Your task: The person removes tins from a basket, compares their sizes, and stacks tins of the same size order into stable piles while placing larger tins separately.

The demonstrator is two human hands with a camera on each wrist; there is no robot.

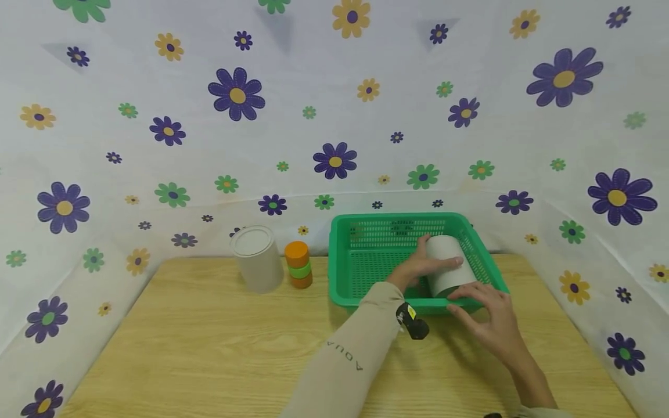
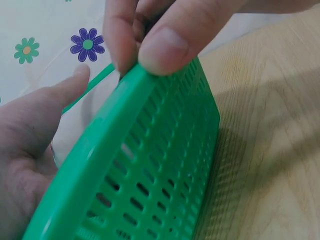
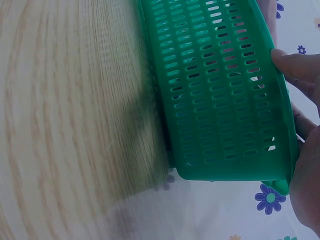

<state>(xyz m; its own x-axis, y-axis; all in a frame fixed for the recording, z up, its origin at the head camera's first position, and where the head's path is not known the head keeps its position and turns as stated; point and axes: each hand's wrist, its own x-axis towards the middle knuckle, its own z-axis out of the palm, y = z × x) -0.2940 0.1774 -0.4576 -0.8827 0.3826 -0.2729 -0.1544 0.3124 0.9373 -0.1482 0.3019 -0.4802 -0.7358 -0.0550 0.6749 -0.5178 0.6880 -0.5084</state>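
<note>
A green plastic basket (image 1: 342, 261) with slotted walls stands toward the back right of the table. Inside it, a white cylindrical can (image 1: 444, 249) lies tilted against the right side. My left hand (image 1: 418, 266) reaches over the front rim and holds the can, thumb across its side and fingers on its far left. At the basket's front right rim, my right hand (image 1: 493, 325) pinches the edge, its thumb (image 2: 165, 50) outside and fingertips over the top. In the right wrist view, the right thumb (image 3: 295, 65) presses the basket wall (image 3: 220, 100) near the rim.
Left of the basket, a larger white lidded can (image 1: 258, 261) stands upright on the wooden table (image 1: 225, 354). Between them is a short stack of orange and green round pieces (image 1: 299, 266). A flower-printed white sheet (image 1: 292, 133) hangs behind and along both sides.
</note>
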